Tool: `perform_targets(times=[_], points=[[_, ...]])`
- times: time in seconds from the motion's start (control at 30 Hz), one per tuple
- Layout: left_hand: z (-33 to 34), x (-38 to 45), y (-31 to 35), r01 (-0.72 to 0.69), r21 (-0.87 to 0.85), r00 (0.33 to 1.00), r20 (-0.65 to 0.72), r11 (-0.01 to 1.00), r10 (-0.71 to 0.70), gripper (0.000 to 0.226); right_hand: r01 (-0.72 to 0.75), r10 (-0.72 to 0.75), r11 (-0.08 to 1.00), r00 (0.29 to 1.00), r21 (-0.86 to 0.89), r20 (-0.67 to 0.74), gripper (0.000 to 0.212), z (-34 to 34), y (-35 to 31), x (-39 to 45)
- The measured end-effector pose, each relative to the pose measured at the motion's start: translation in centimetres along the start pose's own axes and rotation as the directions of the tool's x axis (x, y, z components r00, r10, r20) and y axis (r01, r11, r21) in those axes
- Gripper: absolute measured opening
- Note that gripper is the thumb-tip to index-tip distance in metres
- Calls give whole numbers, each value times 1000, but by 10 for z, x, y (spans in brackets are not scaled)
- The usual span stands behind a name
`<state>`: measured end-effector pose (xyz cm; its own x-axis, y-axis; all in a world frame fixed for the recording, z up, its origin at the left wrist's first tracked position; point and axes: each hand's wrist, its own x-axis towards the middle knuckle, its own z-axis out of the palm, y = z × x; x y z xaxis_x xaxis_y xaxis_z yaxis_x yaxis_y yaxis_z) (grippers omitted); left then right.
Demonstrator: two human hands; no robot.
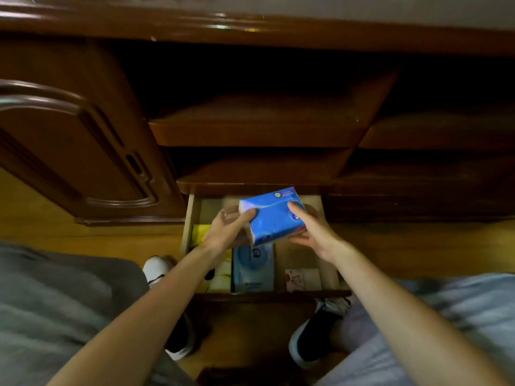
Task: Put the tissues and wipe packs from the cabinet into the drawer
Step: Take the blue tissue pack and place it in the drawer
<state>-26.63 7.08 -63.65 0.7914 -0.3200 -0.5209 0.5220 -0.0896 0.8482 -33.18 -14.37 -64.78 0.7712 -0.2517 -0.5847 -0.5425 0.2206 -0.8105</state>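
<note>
Both hands holding a blue tissue pack (274,215) over the open drawer (191,218). Left hand (227,229) gripping its left end, fingers (245,214) wrapped on top; right hand (313,232) grasping the right end. Lying in the drawer below: yellow pack (199,235), pale blue wipe pack (253,270), small white pack (302,278). Cabinet shelves (259,132) showing bare.

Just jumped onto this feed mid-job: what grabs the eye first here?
The bright blue tissue pack stands out, held between the left hand and the right hand above the open drawer at centre frame. Beneath it the drawer already holds a yellow pack on the left, a pale blue wipe pack in the middle and a small white pack on the right. Above, the dark cabinet shelves look bare.
</note>
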Motion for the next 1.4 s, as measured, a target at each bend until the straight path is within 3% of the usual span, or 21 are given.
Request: perform_targets(times=[0.13,0.23,0.33,0.4,0.5,0.53,0.6,0.67,0.73,0.8,1.07,1.2,1.27,1.33,1.4], points=[[7,15,-23,115,14,993,33,993,-116,53,-113,110,993,992,40,67,68,-21,37,12],[16,17,-44,157,203,968,164,967,-192,42,-91,115,964,990,251,-83,76,-24,53,22],[28,23,-63,69,389,933,301,919,-198,30,-125,192,913,971,389,-139,65,-29,54,31],[33,27,-69,-12,503,915,354,864,-194,30,-164,210,937,970,309,-122,57,-32,54,37],[27,39,-80,-81,574,941,314,814,-128,30,-133,167,981,950,144,-262,65,-31,50,53],[22,42,-81,-110,615,962,263,781,-72,30,-116,146,987,939,112,-311,70,-32,48,59],[4,47,-80,-158,752,987,114,640,110,30,-131,170,981,936,143,-308,60,-32,47,70],[-15,51,-75,-163,836,949,-13,524,315,26,-220,264,952,941,213,-211,42,-27,47,79],[-33,53,-74,-140,858,902,-95,494,422,25,-241,285,941,943,236,-172,35,-13,49,90],[-50,54,-75,-110,888,897,-105,446,430,31,-247,285,944,945,220,-159,31,8,49,102],[-98,51,-108,-52,994,938,15,97,346,57,-293,309,938,949,186,-62,38,99,40,161],[-109,56,-117,-100,993,947,76,64,313,61,-237,251,963,963,130,-97,54,133,45,188],[-110,57,-117,-117,992,949,96,53,301,59,-129,121,990,986,-62,-117,61,138,50,194],[-110,58,-118,-123,991,952,102,54,289,57,-32,24,968,999,-247,-33,65,144,55,197],[-110,59,-119,-116,992,952,98,43,291,55,10,4,948,999,-319,43,64,151,59,202]])
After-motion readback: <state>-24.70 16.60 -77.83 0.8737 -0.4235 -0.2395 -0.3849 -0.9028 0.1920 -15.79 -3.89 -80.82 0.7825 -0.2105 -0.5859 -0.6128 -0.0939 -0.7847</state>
